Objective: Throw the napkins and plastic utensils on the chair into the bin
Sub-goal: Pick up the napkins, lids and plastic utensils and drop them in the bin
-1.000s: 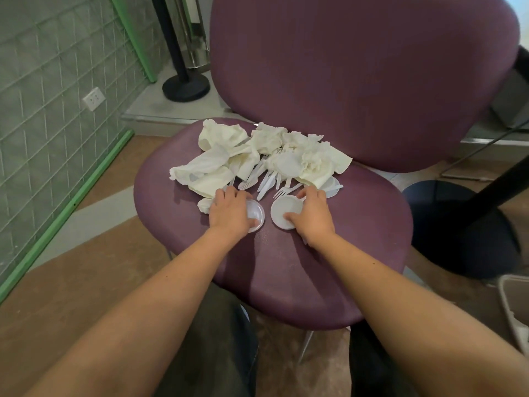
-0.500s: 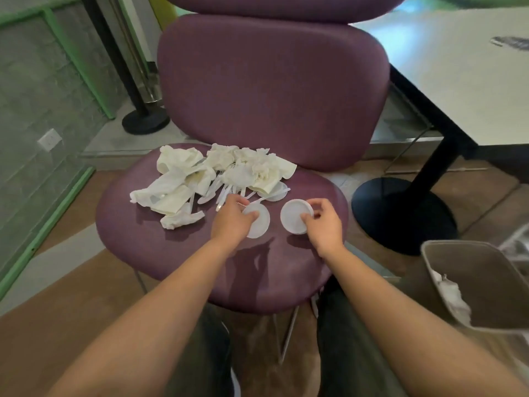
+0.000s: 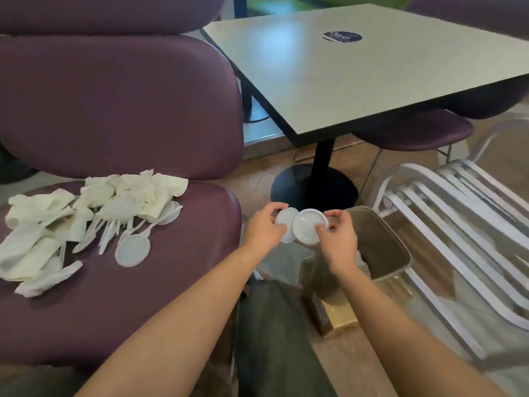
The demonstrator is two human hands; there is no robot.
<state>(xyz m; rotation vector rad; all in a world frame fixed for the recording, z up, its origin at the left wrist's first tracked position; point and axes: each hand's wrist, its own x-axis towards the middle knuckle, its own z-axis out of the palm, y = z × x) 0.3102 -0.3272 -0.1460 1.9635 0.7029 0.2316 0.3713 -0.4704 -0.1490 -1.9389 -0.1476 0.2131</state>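
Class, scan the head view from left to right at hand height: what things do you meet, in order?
Napkin pile → plastic utensils → lid on the chair → left hand → right hand → bin → white slatted chair.

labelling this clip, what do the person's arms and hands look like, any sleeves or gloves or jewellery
Both forearms are bare from the frame's lower edge to the wrist, with no sleeve showing. The left hand and right hand wear no gloves, and no watch, ring or bracelet is visible. Dark trousers show between the arms.
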